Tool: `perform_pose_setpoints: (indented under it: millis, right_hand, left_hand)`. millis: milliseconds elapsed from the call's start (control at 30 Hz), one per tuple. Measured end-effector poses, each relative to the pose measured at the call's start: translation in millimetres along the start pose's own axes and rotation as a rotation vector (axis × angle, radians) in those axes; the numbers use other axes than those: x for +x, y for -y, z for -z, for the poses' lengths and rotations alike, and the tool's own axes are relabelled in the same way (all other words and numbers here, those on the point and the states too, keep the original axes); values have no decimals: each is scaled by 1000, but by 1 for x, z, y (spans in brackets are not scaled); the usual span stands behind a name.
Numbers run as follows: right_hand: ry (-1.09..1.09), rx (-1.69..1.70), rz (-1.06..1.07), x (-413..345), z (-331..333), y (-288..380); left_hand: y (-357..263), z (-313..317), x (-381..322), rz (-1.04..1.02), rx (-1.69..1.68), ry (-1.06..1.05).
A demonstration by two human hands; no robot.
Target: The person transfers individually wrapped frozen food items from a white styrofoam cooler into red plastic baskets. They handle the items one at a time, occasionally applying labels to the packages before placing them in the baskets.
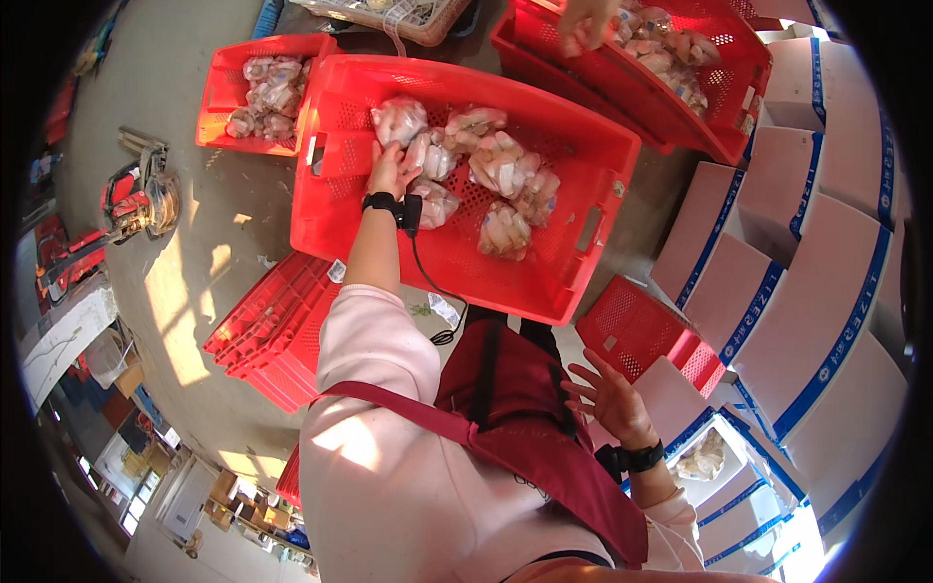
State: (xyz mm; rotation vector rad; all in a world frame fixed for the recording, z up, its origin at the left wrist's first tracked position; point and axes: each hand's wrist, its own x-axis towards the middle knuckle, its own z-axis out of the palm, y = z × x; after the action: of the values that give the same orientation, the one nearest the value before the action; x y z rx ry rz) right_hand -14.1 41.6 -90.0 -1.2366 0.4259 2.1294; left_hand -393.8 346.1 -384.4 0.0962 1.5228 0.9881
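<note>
A large red plastic crate [444, 273] lies before me with several clear plastic bags of pale, stubby produce, possibly mushrooms, on its perforated floor. My left hand [391, 172] reaches into it, fingers spread beside a bag [433, 156]; whether it touches the bag I cannot tell. Above its fingertips sits another bag [399, 120], and one more bag [435, 204] lies close to the wrist. More bags, such as this one [504, 231], rest toward the crate's right side. My right hand [611, 399] hovers by my dark red apron [503, 379], holding nothing, its fingers apart.
Another red crate [219, 102] of bags stands far left. A person's hand [585, 28] is over a tilted red crate [729, 131]. Stacked red crates [280, 321] sit left. White foam boxes [809, 313] with blue tape rise on the right. A pallet jack [142, 193] stands left.
</note>
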Motion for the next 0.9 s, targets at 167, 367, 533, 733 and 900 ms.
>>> perform_pose_setpoints:
  millis: [167,367,533,733,900]
  right_hand:
    - [-49,19,-6,11,-5,3]
    - [-135,-16,-72,33,-4,2]
    - [-190,-13,-78,42,4,-7]
    - [-222,8,-84,47,13,-15]
    - [-191,-5,-73,48,14,-20]
  left_hand:
    - [36,4,-12,36,466,269]
    - [93,-83,-26,-371,857,451]
    - [127,-134,-26,-144,1032,48]
    - [99,-70,4,77,499,350]
    - [78,-31,12,-50,581,371]
